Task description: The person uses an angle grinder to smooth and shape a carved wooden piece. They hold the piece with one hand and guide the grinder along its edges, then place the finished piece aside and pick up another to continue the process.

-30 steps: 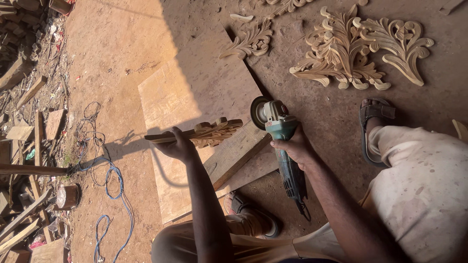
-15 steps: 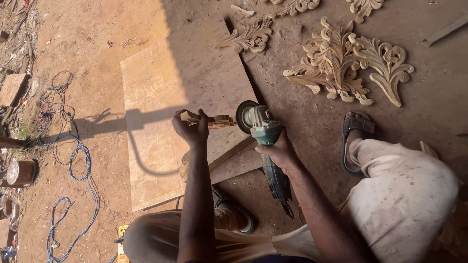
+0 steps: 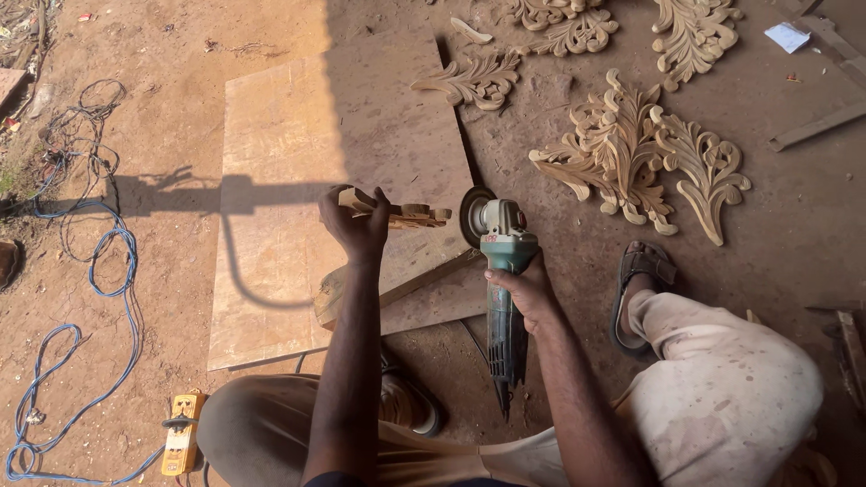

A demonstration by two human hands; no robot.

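My left hand grips a small carved wooden piece, held edge-on above a wooden board on the ground. My right hand holds a green angle grinder by its body. The grinder's disc faces the right end of the carved piece, close to touching it. Both forearms reach forward from between my knees.
Several carved leaf-shaped wooden ornaments lie on the dirt to the right and at the top. A blue cable loops on the left, ending near a yellow socket block. My sandalled foot rests on the right.
The view has shifted, so the board and ornaments sit lower and more to the right. The carved piece now points edge-on toward the grinder disc, which is closer to it.
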